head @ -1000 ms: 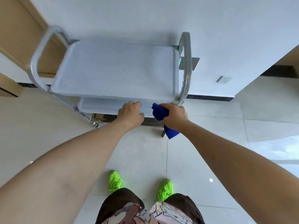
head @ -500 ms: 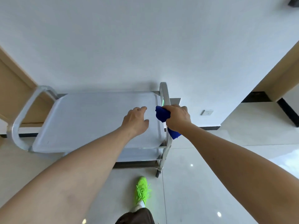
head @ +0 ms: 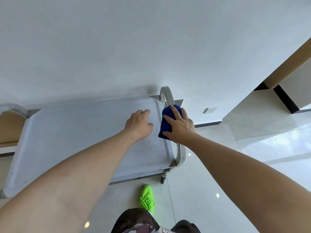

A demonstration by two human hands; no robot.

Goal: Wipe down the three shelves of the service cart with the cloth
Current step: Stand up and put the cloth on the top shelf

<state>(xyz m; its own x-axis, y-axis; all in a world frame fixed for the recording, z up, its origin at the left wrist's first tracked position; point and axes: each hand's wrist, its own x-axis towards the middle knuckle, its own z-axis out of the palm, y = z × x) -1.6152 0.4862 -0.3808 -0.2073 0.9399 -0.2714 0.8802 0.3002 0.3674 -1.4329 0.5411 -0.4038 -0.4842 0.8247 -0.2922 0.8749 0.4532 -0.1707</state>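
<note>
Head view, the only one I have. My right hand (head: 179,126) lies flat, fingers spread, pressing the blue cloth (head: 166,122) onto the right-hand rim of the service cart (head: 84,132), right where the top shelf meets the tubular handle (head: 169,98). Half a second ago that hand was bunched around the cloth in a loose fist at the handle; a second ago it was lower, at the front edge of the shelf with the cloth dangling. So the grip has turned into a flat-palm press, and I judge that the wiping of the top shelf is just starting rather than well under way.

My left hand (head: 138,124) hovers or rests lightly on the top shelf just beside the cloth, empty, fingers curled loosely and a little apart; whether the palm truly touches the surface I cannot tell. It has moved with the right hand from the front edge up toward the far right corner.

The view itself has shifted: both lower shelves showed a second ago, whereas now only the top shelf and a sliver of an edge beneath it are visible, with one caster (head: 162,179) at the near right corner. One green shoe (head: 147,198) stands close to the cart; earlier there were two in view, so I have stepped in.

The two lower shelves look untouched from here, and I judge most of the task remains.
</note>
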